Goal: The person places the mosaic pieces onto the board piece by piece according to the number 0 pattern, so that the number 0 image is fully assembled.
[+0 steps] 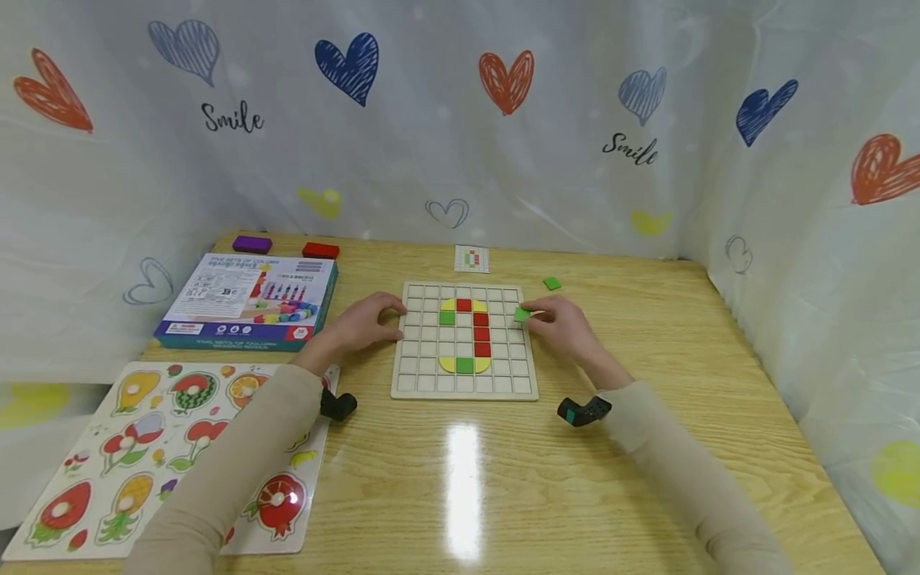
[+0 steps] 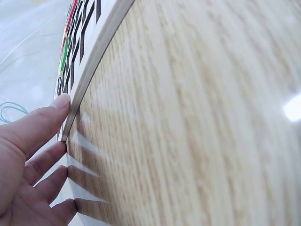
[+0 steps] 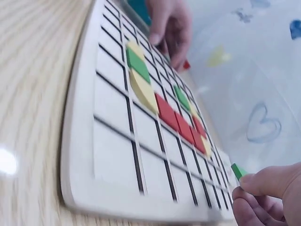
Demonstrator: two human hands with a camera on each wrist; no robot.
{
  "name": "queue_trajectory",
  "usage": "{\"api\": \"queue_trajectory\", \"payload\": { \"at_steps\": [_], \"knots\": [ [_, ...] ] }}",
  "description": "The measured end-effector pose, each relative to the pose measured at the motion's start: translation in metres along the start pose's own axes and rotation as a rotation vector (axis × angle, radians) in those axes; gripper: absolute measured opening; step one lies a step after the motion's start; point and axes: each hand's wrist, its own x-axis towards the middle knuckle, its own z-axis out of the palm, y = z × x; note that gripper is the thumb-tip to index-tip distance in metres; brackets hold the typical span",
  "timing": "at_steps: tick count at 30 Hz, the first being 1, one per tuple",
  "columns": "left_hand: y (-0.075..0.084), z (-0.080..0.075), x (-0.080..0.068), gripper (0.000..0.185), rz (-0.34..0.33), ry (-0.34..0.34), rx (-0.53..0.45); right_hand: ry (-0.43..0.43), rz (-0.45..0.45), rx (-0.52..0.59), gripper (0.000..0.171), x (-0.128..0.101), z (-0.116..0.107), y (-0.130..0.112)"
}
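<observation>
A square wooden grid board [image 1: 424,384] lies on the table. Set in its cells are red square tiles [image 1: 481,335], yellow rounded corner pieces [image 1: 447,365] and two green tiles, one at the bottom [image 1: 465,366] and one at upper left [image 1: 447,318]. My left hand [image 1: 370,323] rests at the board's left edge, thumb and fingers spread along it; the left wrist view shows the thumb [image 2: 42,120] against the rim. Thumb and forefinger of my right hand [image 1: 564,323] pinch a green square tile [image 3: 238,171] over the board's right side.
Another green tile [image 1: 551,283] lies beyond the right hand. A small pattern card [image 1: 471,259] is behind the board. To the left are a boxed bead set [image 1: 247,303], a fruit knob puzzle [image 1: 172,447], a purple block [image 1: 252,244] and a red block [image 1: 320,251].
</observation>
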Motion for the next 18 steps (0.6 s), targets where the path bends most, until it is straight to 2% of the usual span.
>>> {"api": "queue_trajectory", "payload": {
  "at_steps": [6,18],
  "knots": [
    [0.001,-0.001,0.000,0.040,-0.001,-0.002,-0.013,-0.036,-0.098,-0.033,0.034,0.003,0.017,-0.019],
    [0.002,-0.002,-0.001,0.040,-0.016,-0.007,-0.001,-0.175,-0.222,-0.088,0.030,0.013,0.048,-0.043]
  ]
}}
